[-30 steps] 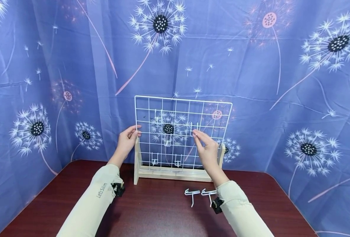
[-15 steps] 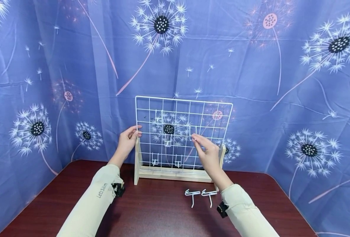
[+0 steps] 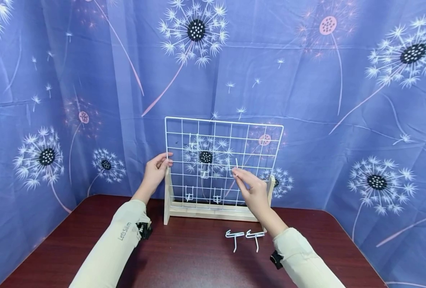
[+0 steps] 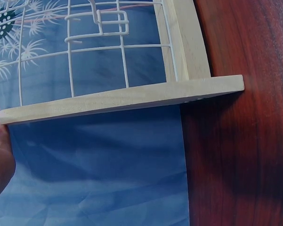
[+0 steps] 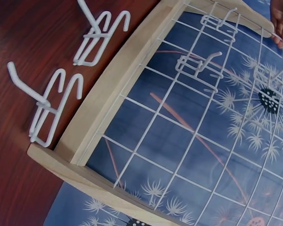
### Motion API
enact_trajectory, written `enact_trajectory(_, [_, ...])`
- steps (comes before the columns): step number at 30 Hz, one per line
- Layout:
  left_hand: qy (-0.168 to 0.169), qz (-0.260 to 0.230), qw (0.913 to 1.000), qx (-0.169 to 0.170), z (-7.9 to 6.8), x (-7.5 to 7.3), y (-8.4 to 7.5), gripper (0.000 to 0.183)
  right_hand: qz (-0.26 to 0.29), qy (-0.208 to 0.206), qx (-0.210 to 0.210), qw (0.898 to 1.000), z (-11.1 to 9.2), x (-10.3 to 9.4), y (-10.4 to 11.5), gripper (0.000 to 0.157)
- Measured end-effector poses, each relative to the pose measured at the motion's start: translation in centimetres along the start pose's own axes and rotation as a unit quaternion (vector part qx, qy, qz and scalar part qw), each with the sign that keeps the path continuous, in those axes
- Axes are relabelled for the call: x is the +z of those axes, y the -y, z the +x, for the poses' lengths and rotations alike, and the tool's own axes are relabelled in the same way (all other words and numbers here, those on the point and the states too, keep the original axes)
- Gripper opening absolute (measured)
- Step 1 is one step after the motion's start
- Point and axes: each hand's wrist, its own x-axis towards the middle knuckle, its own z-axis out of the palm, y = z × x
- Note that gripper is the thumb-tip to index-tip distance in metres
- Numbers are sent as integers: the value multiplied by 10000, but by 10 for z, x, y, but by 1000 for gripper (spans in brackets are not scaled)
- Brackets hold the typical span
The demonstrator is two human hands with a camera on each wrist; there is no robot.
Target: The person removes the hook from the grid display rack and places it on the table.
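A white wire grid panel [image 3: 224, 121] stands upright in a light wooden stand [image 3: 213, 214]. My left hand [image 3: 156, 170] holds the panel's left edge, just above the stand's side post; it also shows at the left of the left wrist view. In front of the panel's right half, my right hand [image 3: 253, 188] pinches a white wire hook [image 3: 236, 162] between thumb and fingertips. The hook's prongs point up, close to the grid wires, and the fingers hide its lower part. Several hooks of the same kind hang on the grid, one [image 3: 217, 198] at the bottom middle.
Two more white hooks lie on the dark red table in front of the stand, one on the left [image 3: 234, 235] and one on the right [image 3: 255, 235]. A blue dandelion-print curtain [image 3: 306, 100] hangs behind the table and along its sides.
My right hand has moved down a little with the hook, whose prongs now stand lower against the grid. The left hand has stayed on the panel's edge.
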Motion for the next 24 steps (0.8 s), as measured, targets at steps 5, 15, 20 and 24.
enact_trajectory(5, [-92, 53, 9999, 92, 9, 0, 21, 28, -70, 110, -261, 9996, -6, -1, 3, 24])
enact_trajectory(15, [-81, 198, 9997, 80, 10, 1, 20, 28, 91, 419, -528, 9977, -13, -1, 7, 23])
enact_trajectory(20, [-86, 168, 9998, 115, 10, 0, 22, 28, 131, 576, -602, 9964, -17, 0, 11, 32])
enact_trajectory(24, [-81, 150, 9998, 97, 9, 0, 22, 28, 99, 731, -699, 9948, -21, 1, 12, 30])
